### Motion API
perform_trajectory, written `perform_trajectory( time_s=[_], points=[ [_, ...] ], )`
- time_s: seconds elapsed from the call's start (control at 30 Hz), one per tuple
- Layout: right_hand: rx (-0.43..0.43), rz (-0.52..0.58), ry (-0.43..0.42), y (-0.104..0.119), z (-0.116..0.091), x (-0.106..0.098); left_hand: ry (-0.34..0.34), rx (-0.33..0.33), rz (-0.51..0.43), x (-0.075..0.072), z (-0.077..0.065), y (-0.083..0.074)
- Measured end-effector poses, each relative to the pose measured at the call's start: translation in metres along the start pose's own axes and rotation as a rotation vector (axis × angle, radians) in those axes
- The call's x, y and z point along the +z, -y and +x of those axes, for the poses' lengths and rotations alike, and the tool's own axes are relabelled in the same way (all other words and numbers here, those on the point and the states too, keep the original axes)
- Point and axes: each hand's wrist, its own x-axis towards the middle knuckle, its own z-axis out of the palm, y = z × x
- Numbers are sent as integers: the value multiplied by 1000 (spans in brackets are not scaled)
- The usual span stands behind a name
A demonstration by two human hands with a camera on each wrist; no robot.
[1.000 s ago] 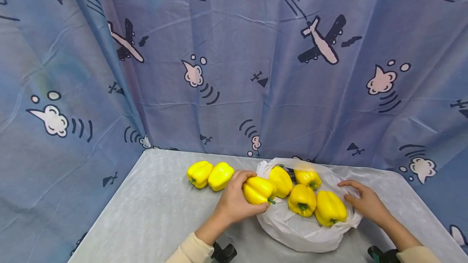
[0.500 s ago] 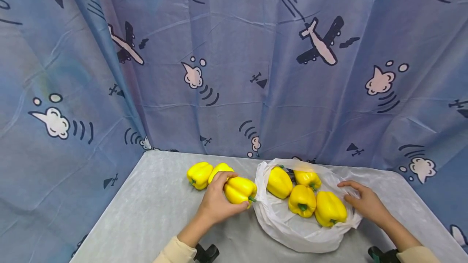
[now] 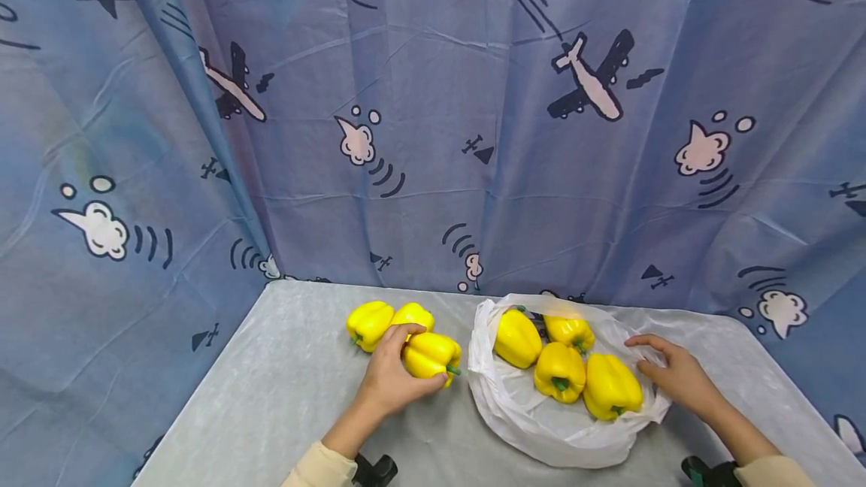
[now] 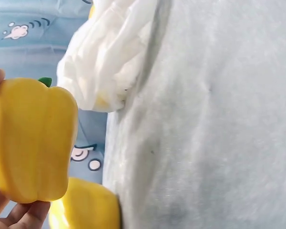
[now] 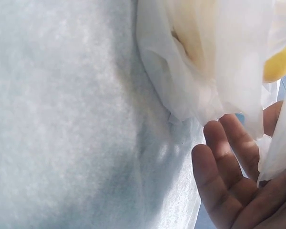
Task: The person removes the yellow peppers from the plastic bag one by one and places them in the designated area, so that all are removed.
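My left hand [image 3: 392, 378] holds a yellow bell pepper [image 3: 433, 355], thumb at the front and fingers behind it. In the left wrist view this bell pepper [image 4: 33, 140] shows its green stem at the top. Just behind it on the table lie two more yellow bell peppers [image 3: 368, 325], one partly covered by the hand. To the right, a white plastic bag [image 3: 551, 446] stands with its mouth spread, several bell peppers [image 3: 559, 372] inside. My right hand [image 3: 683, 378] grips the bag's right rim; in the right wrist view the film [image 5: 240, 62] runs between thumb and fingers.
A pale cloth covers the table [image 3: 271, 382]. Behind and at the left hangs a blue curtain [image 3: 419, 231] printed with airplanes, meeting the table's back edge. Dark wrist mounts [image 3: 374, 470] sit below the hands.
The left hand has carried its bell pepper left, away from the bag's left rim towards the two peppers on the table. The right hand has stayed at the bag's rim.
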Motion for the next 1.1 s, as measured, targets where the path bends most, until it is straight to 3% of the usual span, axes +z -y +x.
perform_trajectory(
  time_s=[0.43, 1.1],
  points=[
    [19, -7, 7, 1, 1, 0, 57, -67, -41, 12, -5, 10],
    [47, -8, 18, 2, 1, -1, 70, -83, -7, 26, -4, 13]
  ],
)
